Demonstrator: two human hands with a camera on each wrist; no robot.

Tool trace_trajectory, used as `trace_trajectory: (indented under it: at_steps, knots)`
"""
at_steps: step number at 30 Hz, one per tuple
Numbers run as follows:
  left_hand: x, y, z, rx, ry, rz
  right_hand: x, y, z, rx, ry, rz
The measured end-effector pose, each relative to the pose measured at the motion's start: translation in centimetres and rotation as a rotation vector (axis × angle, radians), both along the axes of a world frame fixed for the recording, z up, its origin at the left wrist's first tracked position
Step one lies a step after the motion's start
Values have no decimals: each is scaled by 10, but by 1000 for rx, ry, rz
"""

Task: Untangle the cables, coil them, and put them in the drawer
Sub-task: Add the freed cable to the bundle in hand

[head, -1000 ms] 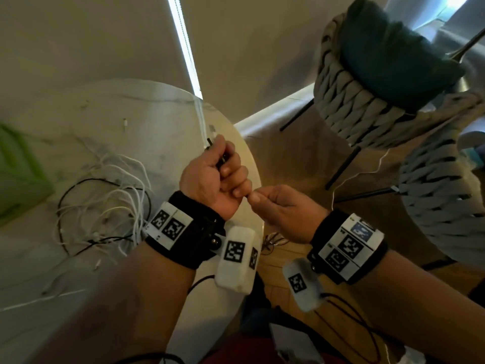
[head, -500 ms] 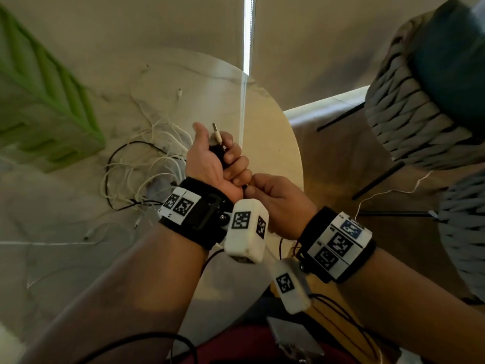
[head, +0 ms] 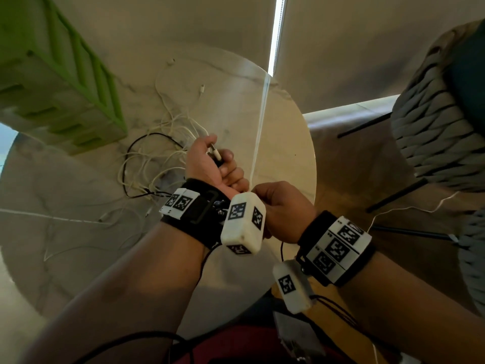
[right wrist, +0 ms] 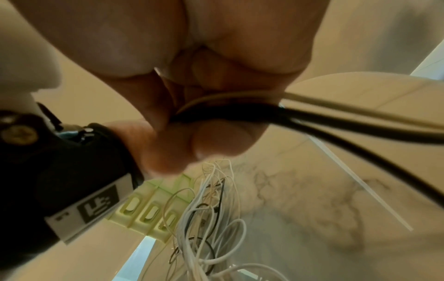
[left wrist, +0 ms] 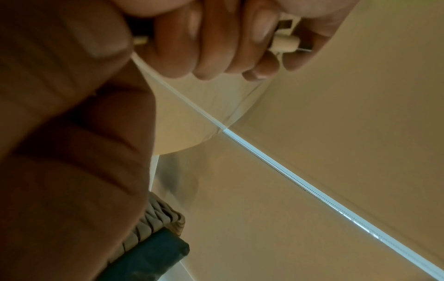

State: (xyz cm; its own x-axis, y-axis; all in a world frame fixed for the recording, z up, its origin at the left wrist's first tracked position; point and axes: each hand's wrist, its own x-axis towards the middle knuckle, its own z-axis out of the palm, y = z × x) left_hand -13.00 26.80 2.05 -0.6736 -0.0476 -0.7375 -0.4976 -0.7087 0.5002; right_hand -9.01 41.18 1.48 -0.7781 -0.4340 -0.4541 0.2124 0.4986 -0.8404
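My left hand (head: 223, 164) is a fist above the round marble table (head: 286, 143), gripping cable ends; a white plug (head: 216, 154) pokes out of its top. In the left wrist view its fingers (left wrist: 209, 47) curl round that white plug (left wrist: 284, 43). My right hand (head: 259, 195) sits just right of the left wrist, partly hidden by the wrist camera. In the right wrist view its fingertips (right wrist: 216, 146) pinch a black cable (right wrist: 312, 121) and a white cable (right wrist: 336, 106) together. A tangle of white and black cables (head: 157, 158) lies on the table, left of the hands.
A green drawer unit (head: 60, 82) stands on the table at the far left, behind the tangle; it also shows as the green drawer unit (right wrist: 149, 214). A woven chair (head: 435, 132) stands to the right, off the table. One thin white cable (head: 409, 208) trails across the floor there.
The head view has swung so the green drawer unit and more of the table show. My right hand has closed in under the left wrist. The left hand keeps its grip.
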Motion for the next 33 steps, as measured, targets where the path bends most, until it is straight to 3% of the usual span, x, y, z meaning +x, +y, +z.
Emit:
trace_trajectory:
  at_steps: [7, 10, 14, 17, 22, 26, 28, 31, 33]
  knots:
    - [0, -19, 6, -40, 70, 29, -10, -30, -3, -63, 109, 92]
    - [10, -40, 10, 76, 188, 72, -13, -47, 4, -42, 206, 109]
    - [32, -59, 10, 90, 267, -41, -24, -82, 24, -62, 334, 20]
    - [38, -77, 15, 50, 290, -37, -25, -121, 34, -47, 350, 91]
    - [41, -175, 34, 83, 384, 237, -7, -151, 31, 29, 169, 260]
    - [50, -220, 32, 38, 355, 223, 8, -178, 25, 80, 297, 281]
    - [55, -227, 34, -18, 325, 180, 16, -190, 19, 9, 194, 278]
    - [59, -243, 40, -159, 288, 156, 38, -191, 0, -117, -250, 218]
    - [62, -253, 38, -195, 252, 145, 47, -185, -15, -74, -318, 130]
